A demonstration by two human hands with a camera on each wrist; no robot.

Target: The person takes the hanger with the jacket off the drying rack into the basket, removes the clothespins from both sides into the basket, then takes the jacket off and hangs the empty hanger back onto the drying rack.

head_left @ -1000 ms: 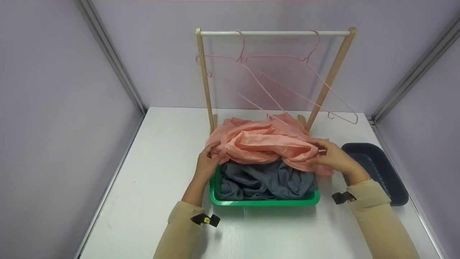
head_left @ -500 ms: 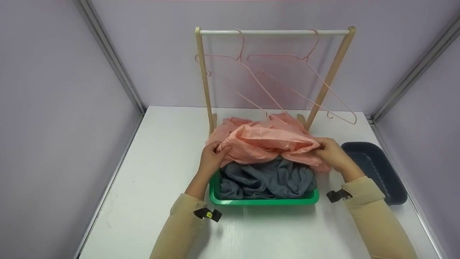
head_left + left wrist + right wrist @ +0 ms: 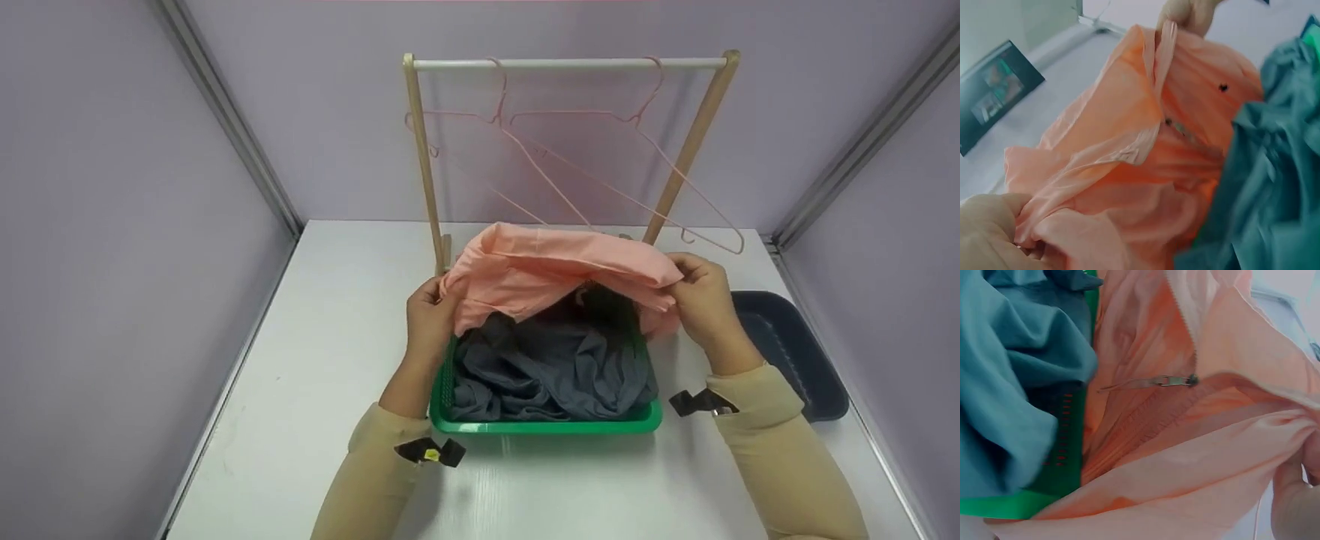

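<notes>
- The left hand (image 3: 429, 319) pinches the left edge of the peach garment (image 3: 559, 274), fingers curled into the fabric just over the near-left corner of the green basket (image 3: 547, 426).
- The right hand (image 3: 701, 300) grips the garment's right edge, thumb on top and fingers tucked under a fold.
- Between the two hands the peach garment is held up above the back half of the basket, draped like a canopy, its lower folds hanging toward the basket's far side.
- From the right wrist view, a zipper pull (image 3: 1176, 380) lies on the peach cloth, beside a run of zipper teeth; this looks like a light jacket.
- From the left wrist view, the right hand (image 3: 1188, 14) shows at the top, pinching a gathered ridge of the fabric, while the left hand (image 3: 991, 233) holds a bunch of it at the bottom corner.
- Under the lifted cloth, a grey-blue garment (image 3: 551, 371) lies crumpled in the basket and fills most of it.
- The basket sits on the white table (image 3: 315, 420), in front of the wooden clothes rack (image 3: 570, 64).
- Two pink wire hangers (image 3: 600, 150) hang from the rack's white bar, tilted, directly behind the raised garment.
- A dark blue tray (image 3: 795, 352) rests on the table to the right, just beyond the right wrist.
- Both forearms are in beige sleeves (image 3: 780, 465).
</notes>
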